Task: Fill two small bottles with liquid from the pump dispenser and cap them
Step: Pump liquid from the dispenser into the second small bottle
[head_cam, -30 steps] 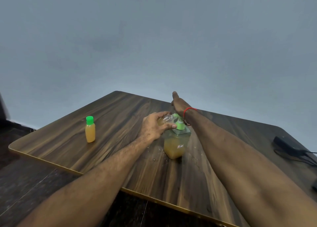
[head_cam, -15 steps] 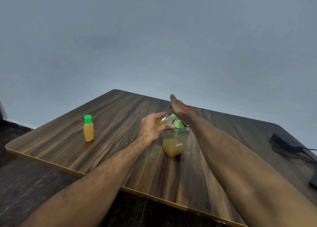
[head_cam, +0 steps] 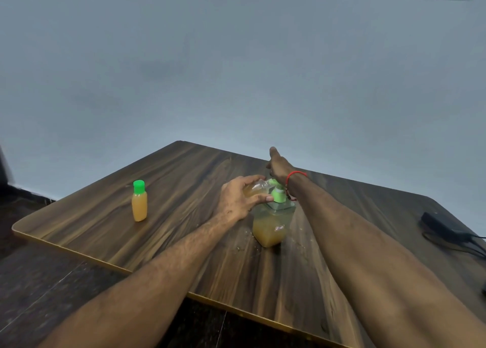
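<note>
Holding the uncapped small bottle (head_cam: 256, 188) tilted at the pump dispenser (head_cam: 273, 223) nozzle, left hand (head_cam: 240, 199) gripping it to catch liquid; right hand (head_cam: 280, 165) flat, fingers straight, pressing the pump. Capped full bottle (head_cam: 139, 200) well left of dispenser.

A plain room (home or office, unclear): wood-grain table (head_cam: 184, 216), bare grey wall (head_cam: 236, 71), power adapter (head_cam: 444, 226).

**One camera, up on the head**

We see from one camera worn on the person's head. It looks forward and down. Both arms reach away from us over the counter (head_cam: 184, 216). The wall (head_cam: 236, 71) fills the top half. The view is wide, and the counter's far corner shows.
</note>
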